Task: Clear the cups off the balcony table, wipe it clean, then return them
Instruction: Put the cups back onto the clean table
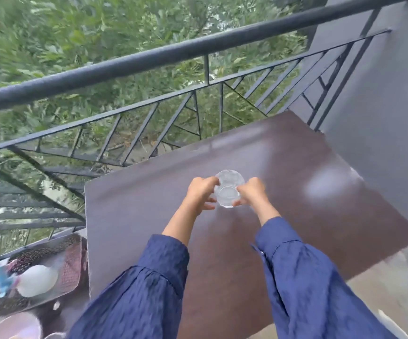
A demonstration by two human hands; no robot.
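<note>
Standing roughly upright, a clear glass cup is held over the middle of the brown counter. Its mouth is turned up toward the camera and its long axis runs close to vertical. The wide rim is seen farther from the viewer, and the smaller round base shows through the glass nearer the wrists. Whether the base touches the counter or hangs just above it cannot be told. Motion blur also hides whether anything is inside the cup.

The cup is gripped from both sides. The left hand is curled against its left wall, with fingertips tucked under toward the base. The right hand is curled against its right wall, with the thumb side pressed to the glass near the bottom. Both forearms are stretched forward out of loose blue sleeves.

The counter is set in a corner. A dark metal railing runs along its far edge and a grey wall stands at its right. Green foliage is seen through and above the railing bars.

Below the counter's left edge, a perforated dark and pinkish basket is seen. A rounded white object lies in it, with a blurred blue item just beside that. Neither can be identified.
</note>
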